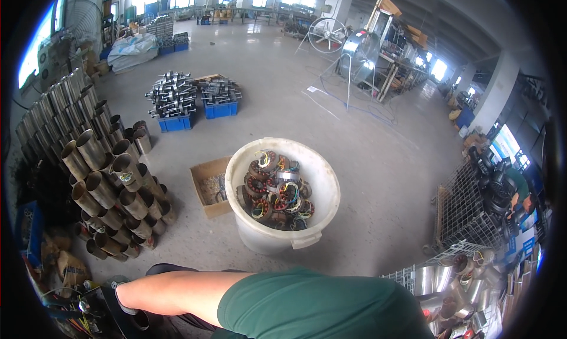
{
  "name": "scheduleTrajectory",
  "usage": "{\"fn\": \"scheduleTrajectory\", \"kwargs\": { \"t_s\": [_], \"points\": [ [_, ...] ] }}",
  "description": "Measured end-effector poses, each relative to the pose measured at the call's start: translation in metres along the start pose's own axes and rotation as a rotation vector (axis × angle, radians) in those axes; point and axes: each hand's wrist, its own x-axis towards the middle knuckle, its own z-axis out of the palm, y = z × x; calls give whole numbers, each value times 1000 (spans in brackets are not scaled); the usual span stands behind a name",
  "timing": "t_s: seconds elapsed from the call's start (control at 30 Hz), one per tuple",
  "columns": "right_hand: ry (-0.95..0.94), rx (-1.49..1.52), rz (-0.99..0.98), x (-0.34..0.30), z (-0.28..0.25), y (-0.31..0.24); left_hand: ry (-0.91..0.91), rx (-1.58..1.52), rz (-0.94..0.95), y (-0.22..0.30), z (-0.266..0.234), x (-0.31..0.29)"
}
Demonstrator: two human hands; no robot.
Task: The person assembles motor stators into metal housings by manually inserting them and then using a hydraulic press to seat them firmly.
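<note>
My left arm stretches across the lower edge in a green sleeve. At its end, my left hand (122, 299), in what looks like a grey glove, is beside a dark machine (82, 315) with coloured wires at the lower left. Its fingers are mostly hidden, so I cannot tell what they hold. Just below the hand is the round opening of a metal tube (140, 320). My right hand is out of view. In front of me stands a white plastic tub (260, 235), holding several motor stators (269, 182) with copper windings and coloured leads.
Metal tubes (109, 191) are stacked at the left. An open cardboard box (212, 209) touches the tub's left side. Blue crates (221, 110) of metal shafts stand farther off. At right are a wire cage cart (463, 212), a bin of metal cylinders (455, 289) and a floor fan (359, 54).
</note>
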Motion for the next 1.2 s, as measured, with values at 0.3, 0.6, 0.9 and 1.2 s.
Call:
{"fn": "scheduleTrajectory", "kwargs": {
  "t_s": [0.3,0.6,0.9,1.2],
  "points": [
    [-7,4,-35,5,1,-1,-82,-47,-26,2,-2,-1],
    [-62,-5,-109,22,3,-22,-80,26,6,12,1,-22],
    [-147,-131,-232,72,21,-68,175,13,76,253,-11,-164],
    [153,62,-551,76,47,-107,510,306,175,203,-52,-247]
  ]
}}
